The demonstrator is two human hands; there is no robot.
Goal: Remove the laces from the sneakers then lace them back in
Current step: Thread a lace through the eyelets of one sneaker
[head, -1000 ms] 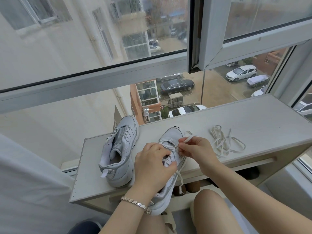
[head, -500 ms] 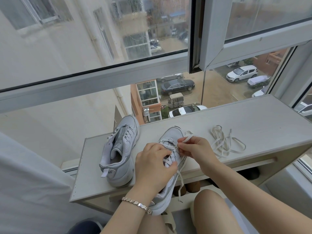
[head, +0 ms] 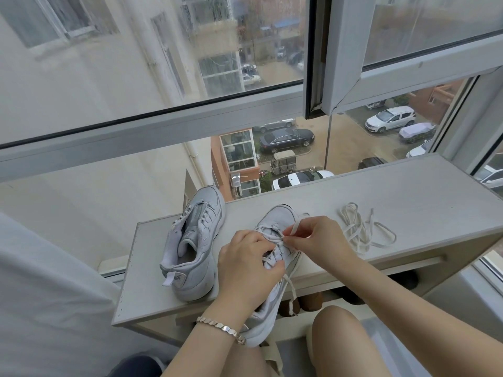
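Two white sneakers stand on a pale shelf top (head: 394, 202). The left sneaker (head: 194, 240) has no lace in it. The right sneaker (head: 276, 224) juts over the front edge with its heel toward me. My left hand (head: 246, 265) grips its tongue area, fingers curled over the eyelets. My right hand (head: 317, 240) pinches the white lace (head: 295, 225) just above the eyelets near the toe. One lace end (head: 292, 292) dangles down the sneaker's right side. A loose white lace (head: 359, 232) lies in a heap to the right.
The shelf top runs along a large window with a grey frame (head: 163, 131); its far edge meets the glass. Dark shoes (head: 402, 281) sit in the compartment under it. My bare knee (head: 340, 327) is below the shelf front, and white cloth (head: 40, 295) fills the left.
My right hand has drawn the pinched lace a little toward the left over the eyelets. The left hand and both sneakers stay where they were.
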